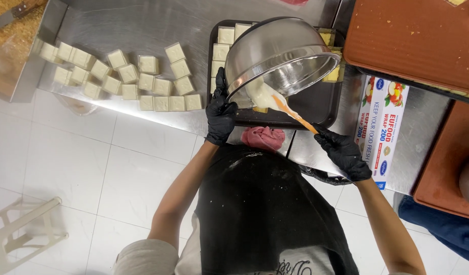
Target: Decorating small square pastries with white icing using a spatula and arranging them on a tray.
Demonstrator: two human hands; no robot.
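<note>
A steel bowl [280, 58] is tilting over the black tray [316, 104], pale batter [260, 94] sliding from its rim. The left hand [220, 114] is gripping the bowl's edge; the right hand [344, 153] is pinching an orange spatula [294, 114] beside it. Pale cubes [143, 76] are lying on the bench [143, 25], left of the tray.

- The left hand [220, 114] and right hand [345, 153] wear black gloves.
- The mixing bowl [280, 56] is shiny silver.
- The batter [262, 95] pouring from the bowl is creamy white.
- The spatula [294, 114] in the batter has an orange handle.
- The baking tray [316, 104] under the bowl is black.
- The cake squares [148, 81] left of the tray are pale cream.
- The cloth [264, 137] below the tray is pink.
- The apron [265, 214] is black.
</note>
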